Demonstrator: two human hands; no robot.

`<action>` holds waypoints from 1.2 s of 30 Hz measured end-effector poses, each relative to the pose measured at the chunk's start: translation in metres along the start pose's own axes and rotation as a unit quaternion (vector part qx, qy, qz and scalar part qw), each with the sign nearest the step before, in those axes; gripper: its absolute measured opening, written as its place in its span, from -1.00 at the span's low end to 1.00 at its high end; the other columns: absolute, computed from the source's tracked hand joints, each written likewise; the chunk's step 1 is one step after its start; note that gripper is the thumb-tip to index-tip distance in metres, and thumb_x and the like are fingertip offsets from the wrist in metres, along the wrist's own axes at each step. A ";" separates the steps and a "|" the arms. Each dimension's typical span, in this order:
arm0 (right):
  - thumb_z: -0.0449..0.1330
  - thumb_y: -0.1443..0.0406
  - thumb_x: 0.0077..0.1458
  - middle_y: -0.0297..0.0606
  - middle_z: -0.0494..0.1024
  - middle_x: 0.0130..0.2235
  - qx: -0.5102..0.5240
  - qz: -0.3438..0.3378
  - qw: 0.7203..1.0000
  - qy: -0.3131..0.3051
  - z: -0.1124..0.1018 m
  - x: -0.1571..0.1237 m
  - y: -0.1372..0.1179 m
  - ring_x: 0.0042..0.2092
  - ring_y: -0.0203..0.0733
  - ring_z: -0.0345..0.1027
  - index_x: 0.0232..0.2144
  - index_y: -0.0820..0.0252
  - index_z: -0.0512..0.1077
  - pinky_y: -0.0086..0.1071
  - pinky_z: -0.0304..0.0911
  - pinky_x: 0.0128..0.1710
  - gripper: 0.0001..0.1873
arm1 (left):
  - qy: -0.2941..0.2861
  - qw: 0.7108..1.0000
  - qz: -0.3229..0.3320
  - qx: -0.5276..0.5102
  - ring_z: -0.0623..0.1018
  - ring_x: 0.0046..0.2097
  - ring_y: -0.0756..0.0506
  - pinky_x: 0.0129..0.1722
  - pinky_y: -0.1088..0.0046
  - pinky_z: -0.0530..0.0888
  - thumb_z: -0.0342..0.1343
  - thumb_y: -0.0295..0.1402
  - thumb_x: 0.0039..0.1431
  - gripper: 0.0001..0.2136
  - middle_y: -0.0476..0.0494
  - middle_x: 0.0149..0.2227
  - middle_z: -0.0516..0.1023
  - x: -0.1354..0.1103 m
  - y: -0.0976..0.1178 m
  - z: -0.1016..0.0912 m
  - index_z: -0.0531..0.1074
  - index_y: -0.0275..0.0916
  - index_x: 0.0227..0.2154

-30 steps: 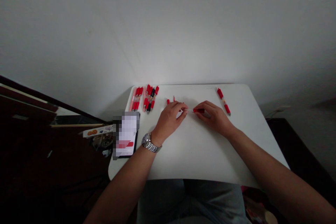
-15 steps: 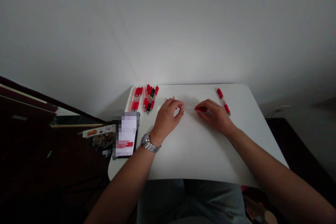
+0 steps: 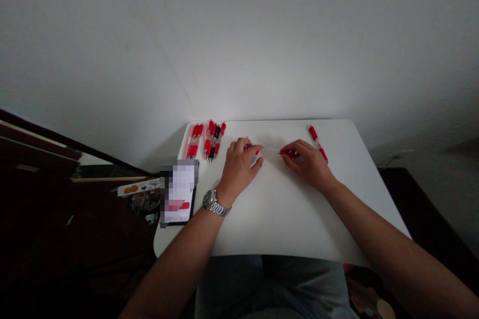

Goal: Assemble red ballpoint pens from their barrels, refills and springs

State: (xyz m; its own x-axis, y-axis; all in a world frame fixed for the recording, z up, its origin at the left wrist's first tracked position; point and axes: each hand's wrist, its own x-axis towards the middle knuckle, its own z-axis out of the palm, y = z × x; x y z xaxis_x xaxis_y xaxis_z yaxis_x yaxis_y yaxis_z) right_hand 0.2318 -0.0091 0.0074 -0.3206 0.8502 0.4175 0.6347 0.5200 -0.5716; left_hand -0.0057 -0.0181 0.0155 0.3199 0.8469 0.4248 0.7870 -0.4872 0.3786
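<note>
My left hand (image 3: pixel 241 162), a metal watch (image 3: pixel 214 202) on its wrist, is curled around a red pen piece (image 3: pixel 257 151), most of which the fingers cover. Its thumb stands a little apart from the index finger. Across a small gap, my right hand (image 3: pixel 307 162) pinches a red pen part (image 3: pixel 290 153), with a thin clear piece (image 3: pixel 274 150) sticking out leftward from it. Just beyond the right hand lies a red pen (image 3: pixel 316 140), its lower end beside the knuckles.
Several red pens (image 3: pixel 195 142), some pink ones and a black pen (image 3: pixel 214 140) lie at the back left of the white table (image 3: pixel 277 219). A phone (image 3: pixel 179 194) rests on the left edge. The wall (image 3: pixel 262 60) rises right behind the table.
My left thumb and index finger have parted slightly, and the red piece there has shifted. My right hand has moved a little to the right with its pen part.
</note>
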 end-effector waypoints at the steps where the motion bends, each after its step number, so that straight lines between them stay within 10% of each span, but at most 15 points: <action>1: 0.21 0.27 0.27 -0.19 0.53 -0.26 0.001 0.001 1.000 0.000 0.000 0.000 0.000 -0.26 -0.12 0.43 -0.20 0.14 0.50 -0.23 0.39 -0.25 -0.90 | -0.002 1.000 -0.002 0.007 0.41 0.03 -0.25 0.11 0.06 0.42 0.20 -0.31 0.30 -0.74 -0.23 0.00 0.37 0.000 0.000 0.000 0.50 -0.13 0.03; 36: 0.20 0.23 0.28 -0.18 0.53 -0.28 -0.011 0.004 1.000 0.005 0.000 0.001 0.000 -0.27 -0.12 0.43 -0.21 0.13 0.50 -0.23 0.40 -0.28 -0.87 | 0.003 1.000 -0.014 0.022 0.41 -0.02 -0.22 -0.01 0.13 0.42 0.29 -0.28 0.23 -0.83 -0.17 -0.05 0.40 0.001 0.003 0.009 0.57 -0.07 -0.12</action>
State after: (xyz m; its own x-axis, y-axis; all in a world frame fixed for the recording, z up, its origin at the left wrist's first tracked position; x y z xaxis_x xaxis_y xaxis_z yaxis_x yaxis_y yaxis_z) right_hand 0.2311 -0.0084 0.0079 -0.3089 0.8534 0.4199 0.6520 0.5114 -0.5598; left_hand 0.0019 -0.0168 0.0099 0.2946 0.8584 0.4200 0.8175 -0.4540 0.3544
